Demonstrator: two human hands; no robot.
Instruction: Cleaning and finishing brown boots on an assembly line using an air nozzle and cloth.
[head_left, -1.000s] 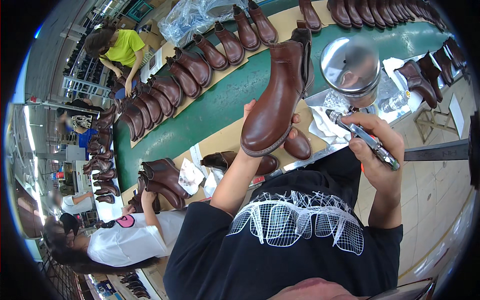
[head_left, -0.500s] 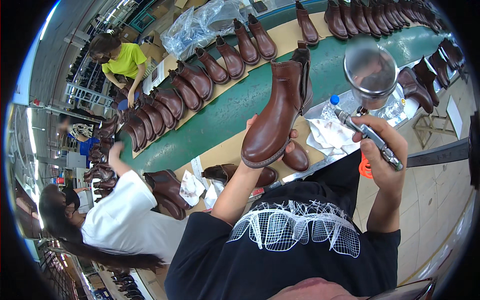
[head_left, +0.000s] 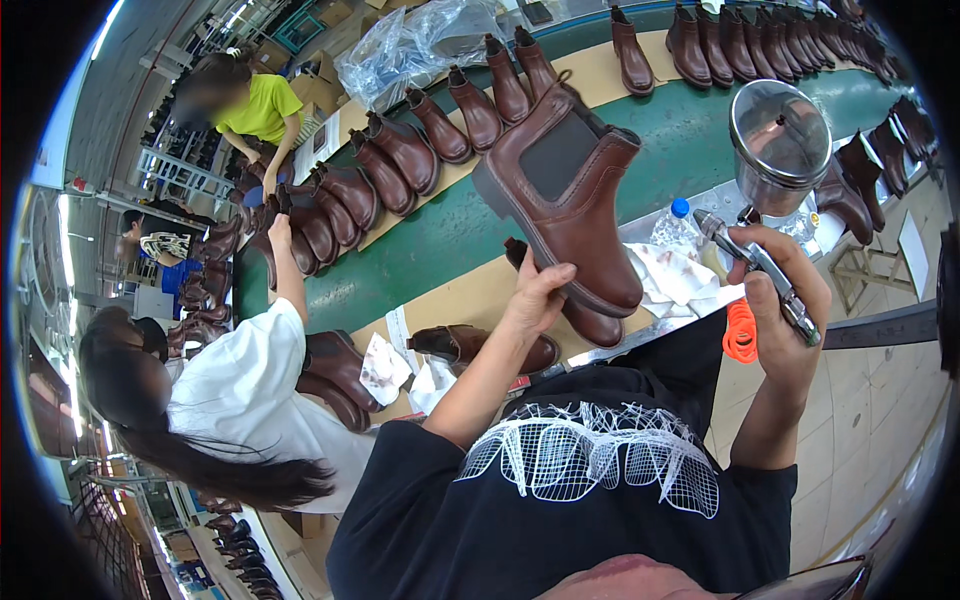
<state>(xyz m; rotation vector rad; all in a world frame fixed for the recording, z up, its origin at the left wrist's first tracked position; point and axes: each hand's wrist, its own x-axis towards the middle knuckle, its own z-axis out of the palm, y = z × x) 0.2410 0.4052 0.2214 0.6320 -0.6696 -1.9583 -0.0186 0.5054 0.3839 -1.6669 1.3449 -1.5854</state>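
Observation:
My left hand point(head_left: 540, 296) grips a brown leather ankle boot point(head_left: 575, 205) by its sole, thumb on the near side. The boot is tilted, toe toward the lower right, with its dark elastic side panel facing me. In my right hand point(head_left: 780, 290), fingers are wrapped round a metal spray gun point(head_left: 765, 270) with a clear round cup point(head_left: 782, 140) on top; its nozzle points left toward the boot. Below the held boot, another brown boot point(head_left: 592, 324) lies on the cardboard, partly hidden.
Rows of brown boots point(head_left: 400, 150) line the green table point(head_left: 400, 262). A blue-capped bottle point(head_left: 678, 225) and stained white cloth point(head_left: 680, 280) lie near my right hand. An orange coiled hose point(head_left: 739, 332) hangs below. At left, a person in white point(head_left: 230, 400) reaches across the table.
The held boot has turned from showing its toe and front to showing its side panel. My right hand and the spray gun have shifted slightly right. The person in white reaches farther to the boots.

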